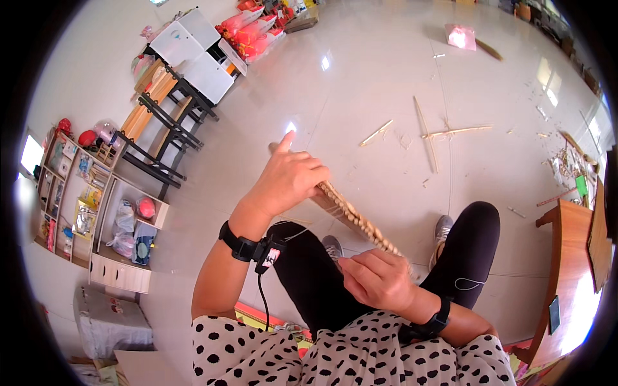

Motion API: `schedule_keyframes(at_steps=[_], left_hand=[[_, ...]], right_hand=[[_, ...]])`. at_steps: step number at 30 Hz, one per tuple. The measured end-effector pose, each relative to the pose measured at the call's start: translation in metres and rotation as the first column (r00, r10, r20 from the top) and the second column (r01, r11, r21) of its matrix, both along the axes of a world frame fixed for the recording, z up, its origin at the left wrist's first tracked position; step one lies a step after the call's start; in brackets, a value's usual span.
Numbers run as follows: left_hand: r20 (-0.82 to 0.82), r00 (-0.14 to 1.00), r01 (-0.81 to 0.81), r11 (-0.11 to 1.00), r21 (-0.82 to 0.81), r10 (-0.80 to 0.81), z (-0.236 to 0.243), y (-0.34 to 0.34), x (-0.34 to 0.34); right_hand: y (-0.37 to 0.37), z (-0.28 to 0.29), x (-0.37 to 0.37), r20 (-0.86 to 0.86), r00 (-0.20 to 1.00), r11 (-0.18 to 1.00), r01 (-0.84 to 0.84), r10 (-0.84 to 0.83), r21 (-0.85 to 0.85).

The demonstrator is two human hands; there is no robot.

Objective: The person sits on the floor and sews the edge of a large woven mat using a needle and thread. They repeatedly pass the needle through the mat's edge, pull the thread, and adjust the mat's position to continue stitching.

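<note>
Between my hands, above my knees, a flat tan piece of plant stalks [360, 222] slants from upper left to lower right. It is seen nearly edge-on, with a row of knobby stalk ends along its edge. My left hand [293, 177] is closed over its upper end, one finger stretched out. At the lower end my right hand [380, 276] has its fingers curled in a pinch; what they pinch is hidden. Thin white thread [302, 231] runs from the piece beside my left wrist. A loop of pale thread [470, 283] shows over my right thigh.
Loose stalks [450, 133] and scraps lie on the tiled floor ahead. A wooden table [570, 257] stands at right, near a heap of stalk scraps [566, 167]. Shelves [96, 212] and black-legged benches [154, 116] line the left. A cable [262, 299] hangs from my left wrist strap.
</note>
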State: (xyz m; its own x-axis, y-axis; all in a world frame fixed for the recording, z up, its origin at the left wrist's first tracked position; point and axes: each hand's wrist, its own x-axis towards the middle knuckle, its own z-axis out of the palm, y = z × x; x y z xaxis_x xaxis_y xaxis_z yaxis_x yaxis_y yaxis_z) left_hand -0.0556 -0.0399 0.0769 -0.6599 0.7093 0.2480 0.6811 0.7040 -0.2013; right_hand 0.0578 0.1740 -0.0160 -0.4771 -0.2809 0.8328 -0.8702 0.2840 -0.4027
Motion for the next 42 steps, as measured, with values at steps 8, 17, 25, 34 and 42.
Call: schedule_keyframes(at_steps=[8, 17, 25, 34, 42], left_hand=[[-0.097, 0.99, -0.061, 0.928, 0.367, 0.104, -0.015, 0.012, 0.021], [-0.004, 0.965, -0.144, 0.542, 0.828, 0.263, -0.092, 0.087, 0.037], [0.146, 0.952, -0.256, 0.438, 0.862, 0.269, -0.141, 0.126, 0.079], [0.378, 0.922, -0.336, 0.316, 0.887, -0.08, -0.148, 0.134, 0.118], [0.347, 0.899, -0.368, -0.03, 0.929, -0.268, -0.144, 0.157, 0.095]], right_hand=[[0.012, 0.003, -0.014, 0.283, 0.943, 0.982, 0.186, -0.177, -0.007], [0.055, 0.008, -0.088, 0.744, 0.639, 0.9, 0.417, -0.194, -0.124], [0.053, 0.008, -0.083, 0.745, 0.482, 0.838, 0.513, -0.462, 0.187], [0.078, -0.02, -0.065, 0.741, 0.52, 0.839, 0.534, -0.424, 0.105], [0.079, -0.011, -0.051, 0.789, 0.528, 0.903, 0.424, -0.313, 0.075]])
